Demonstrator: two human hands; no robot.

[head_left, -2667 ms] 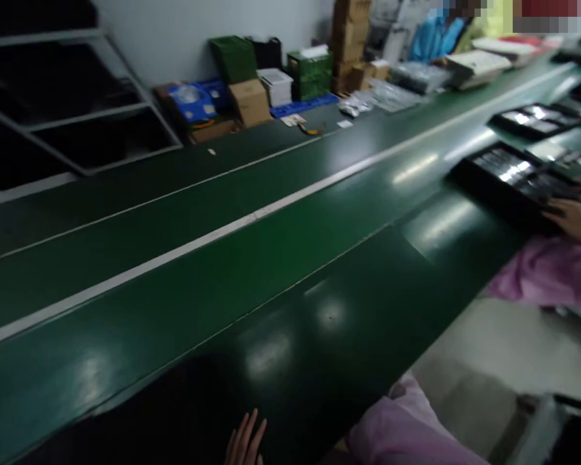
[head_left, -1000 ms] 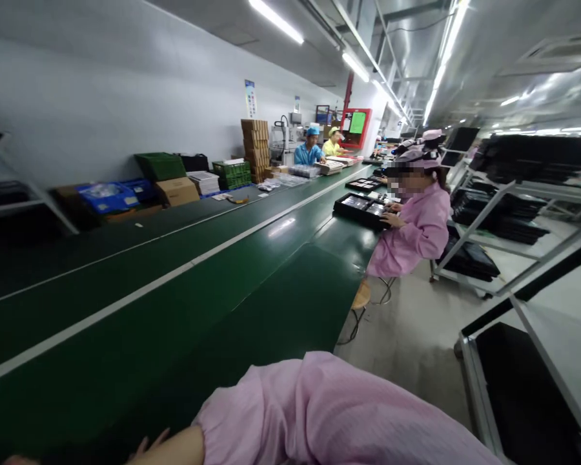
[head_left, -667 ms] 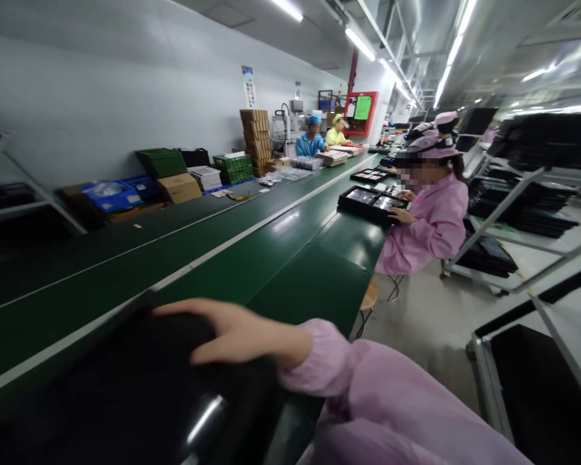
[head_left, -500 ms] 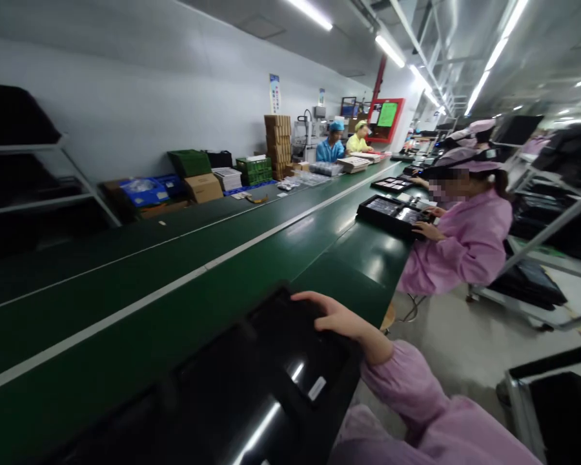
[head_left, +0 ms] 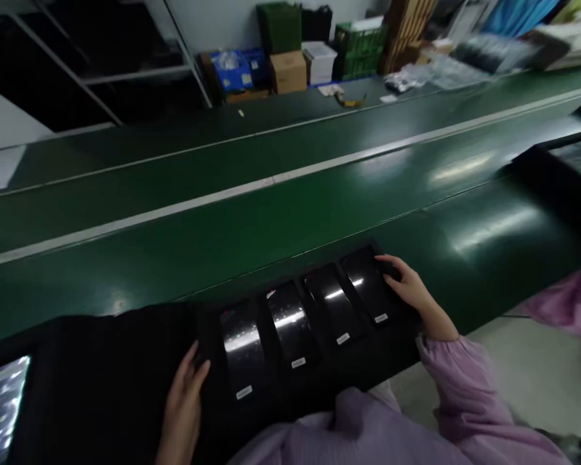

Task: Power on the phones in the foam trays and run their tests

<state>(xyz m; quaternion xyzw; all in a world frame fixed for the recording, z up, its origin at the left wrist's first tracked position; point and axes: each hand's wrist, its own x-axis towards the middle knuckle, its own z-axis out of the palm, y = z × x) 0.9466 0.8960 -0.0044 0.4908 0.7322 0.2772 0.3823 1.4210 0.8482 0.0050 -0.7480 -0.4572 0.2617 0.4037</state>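
A black tray (head_left: 271, 361) lies across the near edge of the green bench in front of me. Several dark glossy panels, looking like phone screens, sit side by side in its slots, among them a panel (head_left: 290, 323) with a small white label at its near end. My left hand (head_left: 183, 403) grips the tray's left end, thumb and fingers over the edge. At the opposite end my right hand (head_left: 409, 287) holds the right edge, its fingertips over the rim beside the rightmost panel (head_left: 365, 284). The undersides of both grips are hidden.
Left of the tray are a black covering or case (head_left: 111, 381) and a bright reflective panel (head_left: 2, 407). Another black tray (head_left: 537, 161) stands right, near a co-worker's pink sleeve (head_left: 571, 300). Crates, a cardboard box (head_left: 288, 72) and plastic bags line the back.
My view has swung left and down onto the tray. The tray's panels and my left hand now show; my right hand stays on the tray's right end.
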